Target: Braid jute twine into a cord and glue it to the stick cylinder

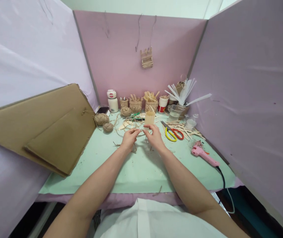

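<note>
At 12 o'clock ahead of us, our left hand (129, 138) pinches what looks like twine (135, 150), a strand drooping at 6 o'clock; our right hand (153, 135), fingertips narrowed, seems to pinch it too. We judge it light, limp, rough, best gripped near its end.

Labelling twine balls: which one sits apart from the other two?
The twine ball farthest back, in front of the tan cup. The large ball and smaller ball sit together beside the cardboard.
</note>
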Demonstrator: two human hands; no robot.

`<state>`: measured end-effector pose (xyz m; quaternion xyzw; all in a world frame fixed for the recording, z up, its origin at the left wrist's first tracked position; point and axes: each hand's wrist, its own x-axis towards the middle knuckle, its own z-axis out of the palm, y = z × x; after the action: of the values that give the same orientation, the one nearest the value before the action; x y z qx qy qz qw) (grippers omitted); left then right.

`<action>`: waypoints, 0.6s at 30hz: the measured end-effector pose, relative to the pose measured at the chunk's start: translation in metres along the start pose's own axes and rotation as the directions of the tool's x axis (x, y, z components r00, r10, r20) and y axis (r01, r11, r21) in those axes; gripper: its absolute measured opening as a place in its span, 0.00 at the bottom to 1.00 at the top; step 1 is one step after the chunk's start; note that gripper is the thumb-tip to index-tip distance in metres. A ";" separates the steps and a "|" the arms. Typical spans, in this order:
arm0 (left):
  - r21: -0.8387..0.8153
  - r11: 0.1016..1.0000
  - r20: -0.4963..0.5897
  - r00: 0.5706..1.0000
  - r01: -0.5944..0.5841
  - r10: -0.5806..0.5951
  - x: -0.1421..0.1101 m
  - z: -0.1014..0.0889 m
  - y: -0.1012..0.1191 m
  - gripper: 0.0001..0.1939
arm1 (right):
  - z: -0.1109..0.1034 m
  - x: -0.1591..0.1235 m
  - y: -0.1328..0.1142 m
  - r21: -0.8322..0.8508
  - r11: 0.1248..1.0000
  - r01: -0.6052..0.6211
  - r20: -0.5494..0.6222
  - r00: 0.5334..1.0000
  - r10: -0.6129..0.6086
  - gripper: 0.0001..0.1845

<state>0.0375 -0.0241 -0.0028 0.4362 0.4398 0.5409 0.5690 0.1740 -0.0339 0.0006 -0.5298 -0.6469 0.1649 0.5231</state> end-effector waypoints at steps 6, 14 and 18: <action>0.111 0.981 -0.066 0.984 -0.157 0.165 -0.001 0.001 -0.001 0.12 | 0.003 -0.008 -0.014 -0.160 0.987 -0.028 -0.146 0.989 0.004 0.08; 0.142 0.945 -0.058 0.950 -0.296 0.307 -0.004 0.005 -0.001 0.09 | 0.011 -0.004 -0.004 0.110 0.988 -0.113 -0.037 0.992 0.118 0.10; 0.110 0.956 -0.061 0.958 -0.271 0.279 -0.002 0.005 -0.004 0.11 | 0.011 -0.003 -0.003 0.334 0.914 -0.229 0.028 0.972 0.233 0.11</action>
<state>0.0433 -0.0266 -0.0050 0.5003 0.4228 0.6082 0.4484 0.1630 -0.0333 -0.0032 -0.5067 -0.5393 0.3298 0.5862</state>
